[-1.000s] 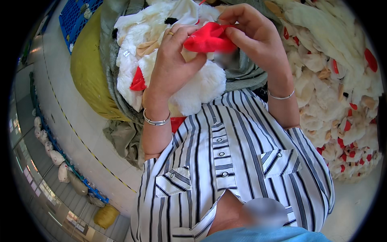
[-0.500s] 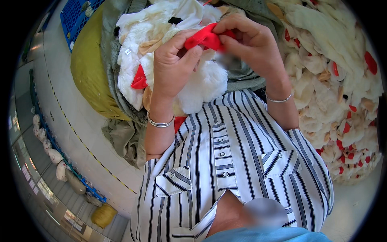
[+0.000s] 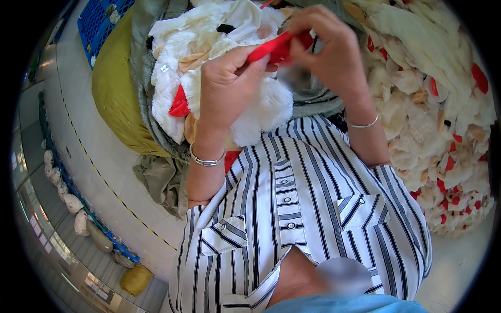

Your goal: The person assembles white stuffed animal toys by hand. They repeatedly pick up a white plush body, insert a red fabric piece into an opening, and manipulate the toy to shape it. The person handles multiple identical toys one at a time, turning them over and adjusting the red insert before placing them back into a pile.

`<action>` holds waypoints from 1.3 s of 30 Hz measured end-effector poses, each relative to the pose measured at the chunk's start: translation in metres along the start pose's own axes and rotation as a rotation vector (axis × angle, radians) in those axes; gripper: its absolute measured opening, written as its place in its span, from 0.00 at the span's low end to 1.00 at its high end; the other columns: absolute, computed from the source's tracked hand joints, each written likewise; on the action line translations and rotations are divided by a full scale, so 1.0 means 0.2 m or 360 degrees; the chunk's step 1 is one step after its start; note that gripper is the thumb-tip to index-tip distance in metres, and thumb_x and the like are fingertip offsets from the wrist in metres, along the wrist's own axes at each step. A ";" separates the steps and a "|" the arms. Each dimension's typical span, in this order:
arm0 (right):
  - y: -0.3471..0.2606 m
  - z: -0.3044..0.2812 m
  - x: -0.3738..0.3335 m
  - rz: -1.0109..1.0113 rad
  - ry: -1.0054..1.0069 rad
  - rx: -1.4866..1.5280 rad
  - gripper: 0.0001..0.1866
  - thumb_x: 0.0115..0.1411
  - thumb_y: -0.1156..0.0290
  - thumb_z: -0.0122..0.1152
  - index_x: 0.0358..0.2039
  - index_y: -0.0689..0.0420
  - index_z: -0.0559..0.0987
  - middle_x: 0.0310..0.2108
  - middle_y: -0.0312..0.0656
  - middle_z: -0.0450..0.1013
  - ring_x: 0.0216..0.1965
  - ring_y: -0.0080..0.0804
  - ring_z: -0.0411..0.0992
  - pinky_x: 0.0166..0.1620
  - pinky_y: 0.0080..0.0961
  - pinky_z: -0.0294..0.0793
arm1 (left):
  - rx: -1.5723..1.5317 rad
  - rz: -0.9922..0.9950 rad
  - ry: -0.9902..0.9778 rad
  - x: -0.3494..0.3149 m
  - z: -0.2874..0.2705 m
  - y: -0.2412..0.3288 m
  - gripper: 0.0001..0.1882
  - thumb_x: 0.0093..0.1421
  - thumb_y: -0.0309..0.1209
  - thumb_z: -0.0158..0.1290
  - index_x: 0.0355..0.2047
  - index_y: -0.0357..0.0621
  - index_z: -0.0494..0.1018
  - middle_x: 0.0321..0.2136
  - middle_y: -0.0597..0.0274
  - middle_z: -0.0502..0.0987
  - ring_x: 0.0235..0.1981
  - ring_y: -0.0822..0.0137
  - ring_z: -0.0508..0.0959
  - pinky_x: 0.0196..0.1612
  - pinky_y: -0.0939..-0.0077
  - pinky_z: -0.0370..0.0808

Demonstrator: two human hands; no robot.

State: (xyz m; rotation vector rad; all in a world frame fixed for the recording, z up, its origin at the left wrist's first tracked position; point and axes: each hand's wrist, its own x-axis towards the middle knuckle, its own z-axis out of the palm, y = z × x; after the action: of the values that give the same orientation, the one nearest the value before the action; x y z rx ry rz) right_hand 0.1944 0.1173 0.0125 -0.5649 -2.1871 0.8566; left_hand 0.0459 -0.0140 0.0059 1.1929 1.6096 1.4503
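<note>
Beside the olive sack [image 3: 116, 91] at left, white plush pieces [image 3: 171, 55] lie heaped, apparently for easy reach. Above them, the left hand [image 3: 227, 83] pinches a red fabric piece [image 3: 269, 48] between thumb and fingers, seemingly steadying it for the right hand [image 3: 334, 55], whose blurred fingers curl at its right end, grip unclear.

Red fabric [image 3: 271, 47] bars the gap between the left hand [image 3: 227, 86] and right hand [image 3: 332, 51]; nearer, room opens between the forearms [image 3: 205, 180], above the white plush [image 3: 266, 112]. Leftward, an olive sack [image 3: 112, 96] blocks low passage; rightward, a scrap pile [image 3: 417, 125].
</note>
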 end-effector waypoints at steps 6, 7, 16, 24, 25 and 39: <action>-0.09 -0.07 0.09 -0.0050 -0.0040 0.0303 0.07 0.51 0.83 0.56 0.31 0.60 0.70 0.24 0.36 0.67 0.25 0.15 0.65 0.26 0.14 0.63 | -0.0292 -0.0109 0.0169 0.03 0.00 0.07 0.08 0.63 0.24 0.52 0.39 0.31 0.76 0.27 0.59 0.80 0.27 0.71 0.81 0.32 0.81 0.78; -0.13 -0.08 0.07 0.0250 -0.0134 0.0428 0.07 0.51 0.82 0.56 0.31 0.60 0.70 0.23 0.35 0.67 0.23 0.15 0.64 0.25 0.14 0.62 | -0.0325 -0.0112 0.0198 0.03 -0.01 0.07 0.08 0.63 0.24 0.52 0.39 0.32 0.76 0.27 0.59 0.80 0.26 0.71 0.81 0.31 0.81 0.78; -0.10 -0.02 0.05 0.0118 -0.0418 0.0186 0.09 0.49 0.74 0.61 0.32 0.59 0.77 0.25 0.44 0.73 0.26 0.36 0.72 0.32 0.29 0.72 | -0.0121 -0.0125 -0.0183 -0.03 0.00 0.00 0.09 0.63 0.27 0.53 0.40 0.34 0.76 0.25 0.64 0.78 0.23 0.77 0.77 0.29 0.85 0.73; 0.04 -0.16 0.00 0.0462 -0.0445 0.0092 0.09 0.52 0.76 0.53 0.34 0.62 0.76 0.23 0.48 0.73 0.22 0.33 0.71 0.29 0.25 0.72 | 0.1056 -0.0063 0.0133 -0.16 -0.47 -0.37 0.21 0.52 0.29 0.60 0.47 0.38 0.73 0.34 0.58 0.79 0.33 0.69 0.78 0.38 0.75 0.74; 0.05 -0.17 0.00 0.0489 -0.0462 0.0109 0.08 0.52 0.76 0.52 0.33 0.63 0.75 0.23 0.47 0.73 0.22 0.32 0.70 0.29 0.25 0.72 | 0.1216 -0.0140 0.0066 -0.21 -0.55 -0.41 0.21 0.52 0.29 0.60 0.46 0.37 0.72 0.34 0.57 0.79 0.33 0.68 0.77 0.38 0.74 0.74; 0.17 0.02 0.01 0.0249 0.0070 0.0520 0.13 0.53 0.88 0.40 0.32 0.62 0.74 0.30 0.33 0.71 0.31 0.16 0.67 0.36 0.12 0.68 | 0.0329 -0.0128 0.0549 -0.11 -0.65 -0.02 0.16 0.52 0.16 0.58 0.43 0.38 0.73 0.35 0.67 0.75 0.35 0.74 0.75 0.43 0.80 0.73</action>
State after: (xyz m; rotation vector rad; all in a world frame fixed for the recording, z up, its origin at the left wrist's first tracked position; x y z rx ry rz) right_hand 0.1949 0.1391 -0.0130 -0.5890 -1.9266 1.2436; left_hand -0.0643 -0.0840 0.0227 1.0117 2.0593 1.5285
